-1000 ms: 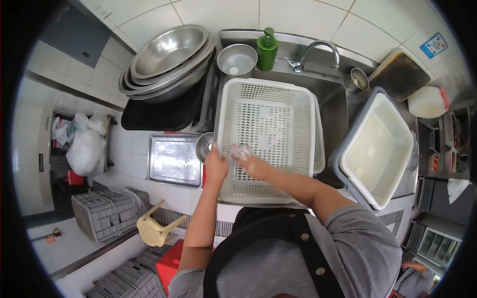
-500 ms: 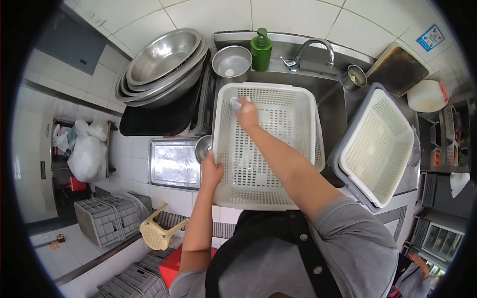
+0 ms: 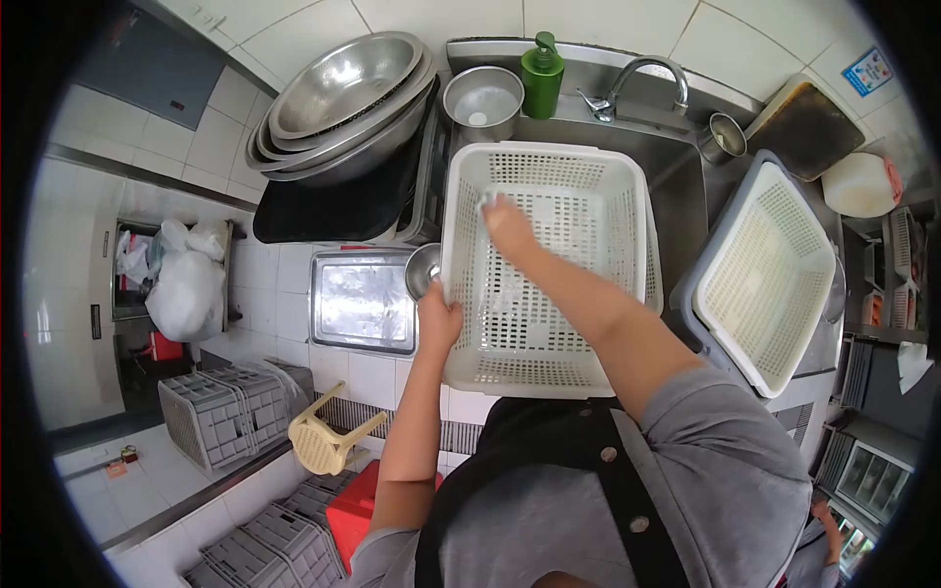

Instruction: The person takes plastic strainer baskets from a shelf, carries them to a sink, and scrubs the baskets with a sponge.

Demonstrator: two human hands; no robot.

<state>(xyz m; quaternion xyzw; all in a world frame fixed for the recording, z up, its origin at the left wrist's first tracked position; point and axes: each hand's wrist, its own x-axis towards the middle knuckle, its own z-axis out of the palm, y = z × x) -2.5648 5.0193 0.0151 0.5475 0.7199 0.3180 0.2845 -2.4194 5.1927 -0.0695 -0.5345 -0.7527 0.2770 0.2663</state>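
Note:
A white perforated basket (image 3: 549, 367) lies over the sink, on another white basket whose edge shows at its right. My right hand (image 3: 508, 225) is closed inside it, near the upper left, around a small whitish, partly see-through item that I cannot make out clearly. At the basket's left rim, my left hand (image 3: 439, 316) is closed on the edge of a small metal bowl (image 3: 421, 269). That bowl overlaps the right edge of a shallow metal tray (image 3: 363, 299).
Stacked metal basins (image 3: 343, 88) stand at the upper left. Behind the basket are a metal pot (image 3: 483, 98), a green pump bottle (image 3: 542, 78) and a faucet (image 3: 652, 64). More nested baskets (image 3: 765, 284) lean at the right. A person's arm (image 3: 833, 534) shows at the lower right.
My right hand has moved from beside my left hand up to the basket's upper left part. My left hand stays by the small bowl. The whole view has shifted slightly.

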